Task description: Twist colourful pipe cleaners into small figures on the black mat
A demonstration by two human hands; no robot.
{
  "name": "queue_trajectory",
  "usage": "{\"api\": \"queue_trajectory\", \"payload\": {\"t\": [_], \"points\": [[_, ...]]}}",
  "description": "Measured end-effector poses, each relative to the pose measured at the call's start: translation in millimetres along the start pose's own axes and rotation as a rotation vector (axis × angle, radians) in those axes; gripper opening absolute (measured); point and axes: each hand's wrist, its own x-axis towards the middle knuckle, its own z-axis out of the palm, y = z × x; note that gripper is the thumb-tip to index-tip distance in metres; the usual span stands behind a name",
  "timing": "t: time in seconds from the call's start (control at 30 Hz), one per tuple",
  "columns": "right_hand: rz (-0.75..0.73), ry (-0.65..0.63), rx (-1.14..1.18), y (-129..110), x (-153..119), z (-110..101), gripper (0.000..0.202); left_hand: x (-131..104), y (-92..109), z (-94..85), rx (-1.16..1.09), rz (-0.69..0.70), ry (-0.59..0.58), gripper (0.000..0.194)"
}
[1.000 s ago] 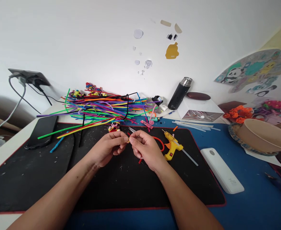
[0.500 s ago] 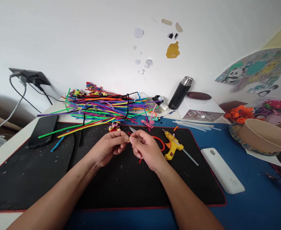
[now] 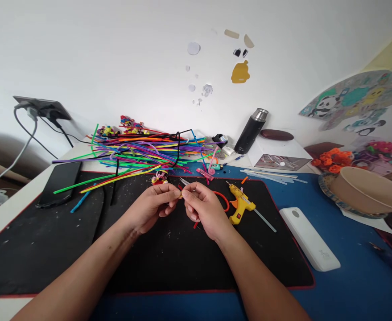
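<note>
My left hand [image 3: 157,203] and my right hand [image 3: 205,208] meet over the black mat [image 3: 169,263], thumb and forefinger of each pinched together. Between the fingertips shows a tiny yellowish piece [image 3: 180,195], mostly covered and too small to name. Behind my right hand lie red-handled scissors [image 3: 227,203], their blades partly seen above the knuckles. Just beyond my left fingers sits a small colourful pipe-cleaner figure [image 3: 160,174]. To the right of my right hand rests a yellow hot glue gun [image 3: 241,203] with a glue stick in its back.
A heap of coloured pipe cleaners [image 3: 145,149] lies along the wall. A phone [image 3: 60,183] is at the left; a black flask [image 3: 251,131] stands behind. Loose glue sticks [image 3: 269,175], a white power bank [image 3: 310,238] and a beige bowl [image 3: 369,189] are on the right.
Both hands stay pinched together in nearly the same place, with only slight finger movement around the tiny piece. The camera view has shifted very slightly.
</note>
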Motion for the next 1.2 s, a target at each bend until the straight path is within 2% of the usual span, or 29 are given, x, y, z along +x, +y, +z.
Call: {"api": "queue_trajectory", "payload": {"t": [0.23,0.37,0.8,1.2], "points": [[-0.132,0.104,-0.193,-0.9,1.5,-3.1,0.036,0.7,1.4,-0.1,0.042,0.076,0.069,0.038],[-0.162,0.104,-0.278,0.4,1.5,-4.0,0.033,1.7,0.2,-2.4,0.063,0.104,0.084,0.041],[-0.174,0.079,-0.308,5.1,0.9,-2.5,0.026,1.2,1.1,-1.7,0.102,0.067,0.034,0.044],[-0.225,0.098,-0.429,2.0,-2.0,-0.7,0.024,5.3,-1.3,-9.2,0.137,0.05,0.006,0.046]]}}
